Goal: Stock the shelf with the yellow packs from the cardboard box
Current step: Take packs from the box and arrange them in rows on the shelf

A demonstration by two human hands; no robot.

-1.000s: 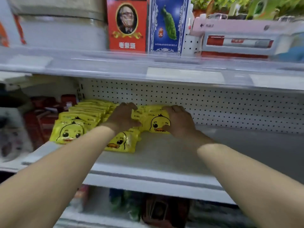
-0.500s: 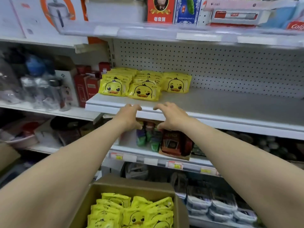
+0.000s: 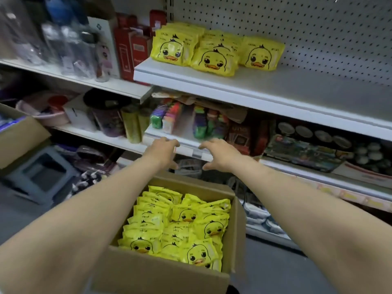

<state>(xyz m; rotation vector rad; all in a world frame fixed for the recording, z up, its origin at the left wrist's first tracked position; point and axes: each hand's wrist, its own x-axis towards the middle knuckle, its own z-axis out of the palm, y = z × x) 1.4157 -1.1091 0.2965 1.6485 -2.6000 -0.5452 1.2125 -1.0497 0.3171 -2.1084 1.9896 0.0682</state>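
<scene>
The left hand (image 3: 164,152) is held above the far edge of the cardboard box (image 3: 161,274), fingers loosely spread, nothing gripped. The box is filled with yellow packs (image 3: 180,225) printed with duck faces. The right hand (image 3: 220,154) is held just beside the left, fingers apart and empty. Stocked packs (image 3: 214,52) are stacked at the left end of the white shelf (image 3: 275,90), near its front edge.

Back wall: white pegboard panel (image 3: 307,28) with rows of small holes, rising behind the upper shelf (image 3: 275,88).
Shelving: white metal boards in 2 bays; the left bay (image 3: 127,88) sits lower than the right.
Lower shelf edge (image 3: 188,149): a rail with price labels.
Left bay stock: clear bottles (image 3: 63,49) and red boxes (image 3: 131,52), upright.
Floor (image 3: 275,270): dark grey, smooth.
Beside the shelving: grey plastic stool (image 3: 40,177).
Light: soft and even, dimmer under the boards.
</scene>
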